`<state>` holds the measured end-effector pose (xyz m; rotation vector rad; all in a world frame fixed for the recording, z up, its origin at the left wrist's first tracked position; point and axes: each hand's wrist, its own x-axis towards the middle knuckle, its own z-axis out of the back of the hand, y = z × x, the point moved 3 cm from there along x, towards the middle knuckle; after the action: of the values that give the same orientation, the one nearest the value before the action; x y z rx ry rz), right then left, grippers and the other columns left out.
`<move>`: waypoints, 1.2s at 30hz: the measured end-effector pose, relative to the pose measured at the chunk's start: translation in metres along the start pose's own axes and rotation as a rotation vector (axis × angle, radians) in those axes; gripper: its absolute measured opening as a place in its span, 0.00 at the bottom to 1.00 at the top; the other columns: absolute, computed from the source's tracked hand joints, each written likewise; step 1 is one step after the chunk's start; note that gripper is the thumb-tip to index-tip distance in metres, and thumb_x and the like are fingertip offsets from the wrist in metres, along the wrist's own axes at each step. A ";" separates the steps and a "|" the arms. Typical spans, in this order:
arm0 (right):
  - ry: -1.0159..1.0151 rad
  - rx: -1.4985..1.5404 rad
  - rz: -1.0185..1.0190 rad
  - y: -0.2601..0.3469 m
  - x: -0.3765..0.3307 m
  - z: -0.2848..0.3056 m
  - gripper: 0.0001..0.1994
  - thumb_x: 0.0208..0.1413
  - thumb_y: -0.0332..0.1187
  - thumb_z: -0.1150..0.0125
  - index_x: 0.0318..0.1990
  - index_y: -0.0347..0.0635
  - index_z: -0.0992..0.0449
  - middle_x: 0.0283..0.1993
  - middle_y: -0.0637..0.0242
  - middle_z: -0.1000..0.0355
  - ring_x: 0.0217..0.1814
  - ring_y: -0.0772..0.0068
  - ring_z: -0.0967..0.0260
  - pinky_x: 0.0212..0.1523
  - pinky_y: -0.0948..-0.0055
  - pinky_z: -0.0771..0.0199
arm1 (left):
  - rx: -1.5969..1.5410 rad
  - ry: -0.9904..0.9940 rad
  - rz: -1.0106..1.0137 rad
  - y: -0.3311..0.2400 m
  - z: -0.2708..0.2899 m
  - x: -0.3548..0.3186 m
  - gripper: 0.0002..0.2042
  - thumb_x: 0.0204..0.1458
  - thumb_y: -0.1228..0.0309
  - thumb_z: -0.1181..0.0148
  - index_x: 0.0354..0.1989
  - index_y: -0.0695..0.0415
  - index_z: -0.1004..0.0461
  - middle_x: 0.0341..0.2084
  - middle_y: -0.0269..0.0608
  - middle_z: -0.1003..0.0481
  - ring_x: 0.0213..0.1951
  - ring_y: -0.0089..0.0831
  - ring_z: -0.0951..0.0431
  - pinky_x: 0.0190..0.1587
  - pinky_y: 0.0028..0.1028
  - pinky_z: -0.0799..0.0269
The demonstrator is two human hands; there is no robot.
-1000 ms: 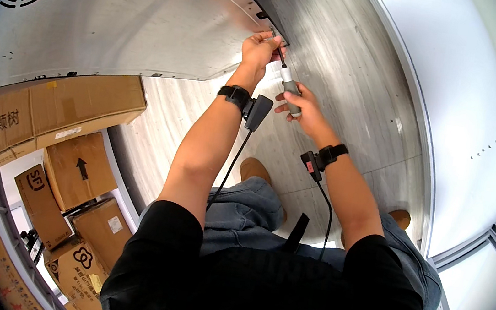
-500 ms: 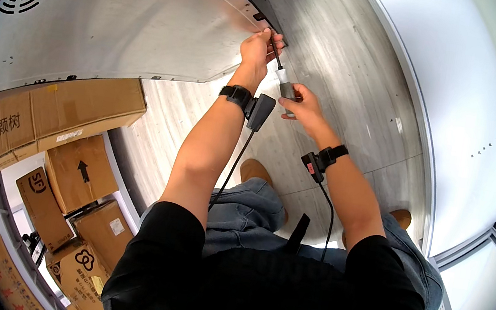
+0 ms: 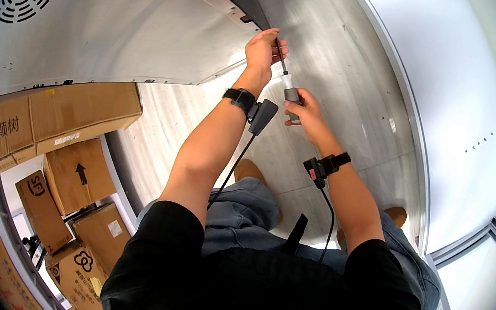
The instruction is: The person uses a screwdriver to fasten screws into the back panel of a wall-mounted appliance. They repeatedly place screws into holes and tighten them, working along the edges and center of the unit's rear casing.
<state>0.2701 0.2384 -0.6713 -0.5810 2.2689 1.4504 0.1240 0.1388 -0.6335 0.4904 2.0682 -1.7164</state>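
A screwdriver (image 3: pixel 292 101) with a grey handle, a pale collar and a thin dark shaft slants up and left in front of me. My right hand (image 3: pixel 306 112) is closed round its handle. Beyond it, the curled fingers of my left hand (image 3: pixel 265 49) are closed about the upper shaft, beside the edge of a large pale metal panel (image 3: pixel 146 20). The screwdriver's tip is hidden at my left fingers, so whether it sits in a screw I cannot tell. Small dark slots and clips line the panel's edge, and round vent slots mark its far left.
Cardboard boxes (image 3: pixel 80 173) are stacked on the left, with a long carton (image 3: pixel 64 110) under the panel. A white curved wall or cabinet side (image 3: pixel 449 120) rises on the right. Wood-look flooring (image 3: pixel 357 100) lies between. Cables (image 3: pixel 234 172) hang from black bands on both wrists.
Both hands and the screwdriver sit slightly lower and further right in the picture. The panel has also shifted in view, while both hands keep a similar grip.
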 end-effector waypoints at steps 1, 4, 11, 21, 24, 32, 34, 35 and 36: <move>-0.019 0.004 0.005 0.004 -0.003 0.005 0.15 0.52 0.32 0.40 0.46 0.40 0.33 0.36 0.69 0.34 0.36 0.77 0.33 0.31 0.71 0.26 | 0.006 0.033 -0.014 0.000 -0.007 -0.001 0.11 0.58 0.69 0.54 0.45 0.58 0.29 0.30 0.42 0.24 0.29 0.30 0.24 0.34 0.29 0.28; -0.065 0.071 0.080 0.012 -0.010 0.033 0.13 0.53 0.33 0.42 0.44 0.41 0.32 0.33 0.69 0.34 0.32 0.78 0.34 0.31 0.73 0.29 | 0.033 0.151 -0.019 -0.004 -0.042 -0.008 0.11 0.58 0.69 0.54 0.45 0.58 0.30 0.29 0.42 0.24 0.30 0.32 0.23 0.34 0.29 0.28; -0.231 0.247 0.220 0.023 -0.071 0.121 0.14 0.50 0.32 0.40 0.44 0.38 0.30 0.28 0.70 0.33 0.25 0.78 0.35 0.27 0.76 0.35 | 0.163 0.530 -0.052 0.013 -0.144 -0.032 0.09 0.58 0.70 0.50 0.39 0.61 0.27 0.31 0.42 0.24 0.34 0.30 0.22 0.35 0.25 0.25; -0.548 0.484 0.407 -0.010 -0.181 0.209 0.13 0.49 0.32 0.42 0.43 0.40 0.27 0.25 0.69 0.32 0.24 0.77 0.36 0.25 0.75 0.36 | 0.354 0.991 -0.050 0.076 -0.303 -0.102 0.06 0.55 0.71 0.45 0.34 0.60 0.26 0.24 0.33 0.27 0.28 0.21 0.29 0.33 0.21 0.31; -0.631 0.593 0.511 -0.029 -0.201 0.220 0.14 0.49 0.33 0.43 0.43 0.39 0.27 0.25 0.68 0.32 0.23 0.75 0.36 0.25 0.74 0.36 | 0.498 1.045 -0.214 0.111 -0.340 -0.124 0.07 0.54 0.70 0.42 0.35 0.61 0.25 0.25 0.33 0.27 0.28 0.21 0.29 0.32 0.21 0.32; -0.808 0.791 0.718 -0.066 -0.241 0.240 0.15 0.50 0.35 0.47 0.45 0.38 0.30 0.26 0.63 0.31 0.22 0.72 0.35 0.24 0.74 0.37 | 0.904 1.076 -1.105 0.182 -0.397 -0.186 0.05 0.49 0.70 0.40 0.32 0.56 0.20 0.28 0.34 0.22 0.30 0.27 0.26 0.37 0.25 0.31; -0.819 0.800 0.727 -0.071 -0.243 0.241 0.15 0.51 0.34 0.47 0.45 0.37 0.31 0.26 0.62 0.30 0.22 0.71 0.35 0.24 0.73 0.37 | 0.871 1.059 -1.249 0.188 -0.402 -0.190 0.04 0.48 0.69 0.39 0.30 0.54 0.19 0.26 0.33 0.23 0.31 0.29 0.28 0.37 0.27 0.31; -0.825 0.804 0.721 -0.074 -0.243 0.240 0.15 0.51 0.34 0.47 0.46 0.37 0.31 0.26 0.62 0.30 0.22 0.71 0.35 0.24 0.73 0.37 | 0.853 1.046 -1.320 0.190 -0.402 -0.191 0.04 0.47 0.69 0.38 0.29 0.53 0.19 0.25 0.33 0.23 0.31 0.30 0.28 0.38 0.28 0.32; -0.823 0.805 0.727 -0.074 -0.243 0.241 0.15 0.51 0.34 0.47 0.46 0.37 0.31 0.26 0.62 0.30 0.22 0.71 0.35 0.24 0.73 0.37 | 0.861 1.042 -1.349 0.190 -0.403 -0.193 0.04 0.47 0.69 0.38 0.29 0.53 0.19 0.24 0.32 0.24 0.31 0.30 0.29 0.38 0.28 0.32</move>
<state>0.5375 0.4633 -0.6942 0.9768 2.1055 0.6288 0.3520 0.5676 -0.6287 0.1332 2.2911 -3.8825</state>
